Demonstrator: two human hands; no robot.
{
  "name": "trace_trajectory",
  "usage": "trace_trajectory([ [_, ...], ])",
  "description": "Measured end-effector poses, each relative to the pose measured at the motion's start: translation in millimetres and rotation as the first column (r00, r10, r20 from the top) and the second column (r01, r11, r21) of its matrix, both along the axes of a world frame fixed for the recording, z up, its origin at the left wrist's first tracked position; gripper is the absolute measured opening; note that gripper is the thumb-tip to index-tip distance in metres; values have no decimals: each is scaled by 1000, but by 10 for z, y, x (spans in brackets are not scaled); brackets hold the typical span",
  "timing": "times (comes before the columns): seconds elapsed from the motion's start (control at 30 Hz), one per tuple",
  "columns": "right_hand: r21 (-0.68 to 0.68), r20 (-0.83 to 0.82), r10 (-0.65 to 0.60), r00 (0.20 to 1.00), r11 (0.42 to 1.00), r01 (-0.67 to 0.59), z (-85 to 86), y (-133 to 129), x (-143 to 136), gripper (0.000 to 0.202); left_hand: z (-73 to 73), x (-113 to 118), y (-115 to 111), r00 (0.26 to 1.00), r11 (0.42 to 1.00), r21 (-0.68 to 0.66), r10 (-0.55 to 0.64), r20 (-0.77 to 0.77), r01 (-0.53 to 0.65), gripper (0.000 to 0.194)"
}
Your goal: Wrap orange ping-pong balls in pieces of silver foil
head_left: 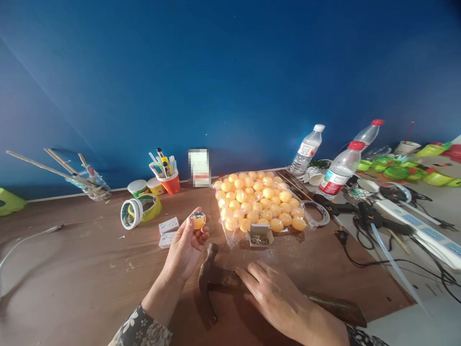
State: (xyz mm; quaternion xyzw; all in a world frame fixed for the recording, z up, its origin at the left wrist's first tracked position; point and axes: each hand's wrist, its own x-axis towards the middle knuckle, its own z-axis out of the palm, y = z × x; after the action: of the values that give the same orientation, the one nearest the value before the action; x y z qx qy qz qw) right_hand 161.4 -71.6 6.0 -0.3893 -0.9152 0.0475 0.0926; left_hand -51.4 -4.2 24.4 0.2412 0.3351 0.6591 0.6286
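My left hand [187, 245] is raised over the table, with thumb and fingers closed around an orange ping-pong ball [199, 222]. Dark, shiny material covers the ball's upper part; what it is I cannot make out. My right hand [268, 293] lies over the handle of a claw hammer [208, 274], its fingers curled near the head. The hammer lies on the table, claw toward me and handle to the right. Behind it, an open small box [260, 235] holds small shiny metal pieces. Two little white boxes [168, 226] are just left of my left hand.
Behind the hammer is a clear bag of orange balls [257, 199]. Tape rolls [132, 214] and a cup of pens [169, 182] stand left. At right are water bottles [336, 175], glue guns [382, 218], cables and a power strip [421, 230].
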Motion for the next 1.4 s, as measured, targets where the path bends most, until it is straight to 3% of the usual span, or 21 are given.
trace_trajectory([
  [0.13,-7,-1,21,1000,1000,-21,116,55,96,66,-11,4,-3,1000,1000,-5,-18,5,18,36],
  [0.17,-19,-6,22,1000,1000,-22,162,96,160,61,-11,5,-2,1000,1000,-6,-20,7,20,36],
  [0.23,0,-4,-8,1000,1000,8,257,217,322,30,-11,14,-2,1000,1000,-7,-24,12,25,36],
  [0.3,30,17,-100,995,995,99,337,378,481,8,-16,29,-4,999,999,-9,-36,18,36,36],
  [0.37,62,54,-197,979,979,194,393,544,577,9,-22,46,-9,999,999,-12,-50,22,50,36],
  [0.5,69,225,-169,960,985,158,444,767,526,18,-32,66,-22,998,998,-27,-57,14,58,34],
  [0.7,44,351,-126,928,992,118,396,861,360,21,-31,62,-29,999,998,-46,-53,-1,52,33],
  [1.13,38,317,-101,943,995,94,317,848,210,21,-15,76,-37,999,997,-53,-51,-7,51,37],
  [1.27,89,266,-104,958,993,83,266,836,255,22,-40,77,-58,998,997,-46,-69,14,69,38],
  [1.4,91,71,-135,988,988,128,196,817,324,16,-73,79,-76,994,995,-6,-101,48,101,42],
])
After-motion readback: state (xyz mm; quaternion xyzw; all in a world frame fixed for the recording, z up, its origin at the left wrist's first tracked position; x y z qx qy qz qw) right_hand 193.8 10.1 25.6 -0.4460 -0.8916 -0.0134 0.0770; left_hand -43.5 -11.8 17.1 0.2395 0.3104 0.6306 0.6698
